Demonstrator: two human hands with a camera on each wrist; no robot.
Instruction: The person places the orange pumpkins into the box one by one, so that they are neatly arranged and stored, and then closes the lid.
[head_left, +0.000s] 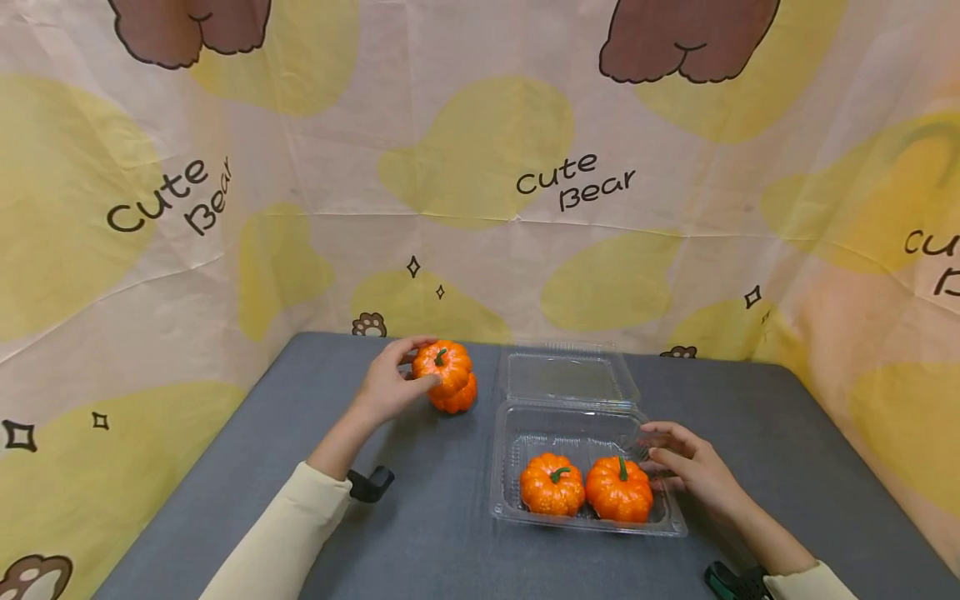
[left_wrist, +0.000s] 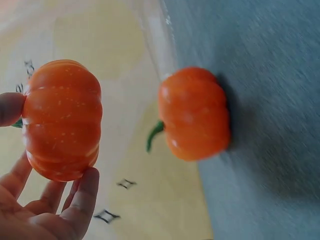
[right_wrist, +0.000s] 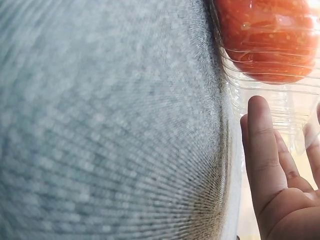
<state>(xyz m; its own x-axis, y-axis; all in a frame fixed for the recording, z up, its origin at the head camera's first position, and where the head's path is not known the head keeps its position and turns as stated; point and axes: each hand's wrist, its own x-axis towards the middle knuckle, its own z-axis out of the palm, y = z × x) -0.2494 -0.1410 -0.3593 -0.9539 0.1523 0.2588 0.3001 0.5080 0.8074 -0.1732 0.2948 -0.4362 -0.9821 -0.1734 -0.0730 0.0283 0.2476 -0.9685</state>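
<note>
My left hand (head_left: 390, 385) grips a small orange toy pumpkin (head_left: 442, 363) with a green stem, thumb on one side and fingers on the other. In the left wrist view this pumpkin (left_wrist: 62, 120) is up off the table. Just behind it, a second pumpkin (left_wrist: 195, 114) sits on the table, partly hidden in the head view. A clear plastic clamshell box (head_left: 517, 523) stands open, with two more pumpkins, one on the left (head_left: 552, 485) and one on the right (head_left: 619, 490), along its near side. Beside the box's right wall is my right hand (head_left: 693, 467), its fingers fairly straight and fingertips at the wall.
The box's clear lid (head_left: 566, 375) lies folded back toward the rear of the grey table (head_left: 420, 533). A printed cloth backdrop (head_left: 465, 150) hangs behind the table and along its sides.
</note>
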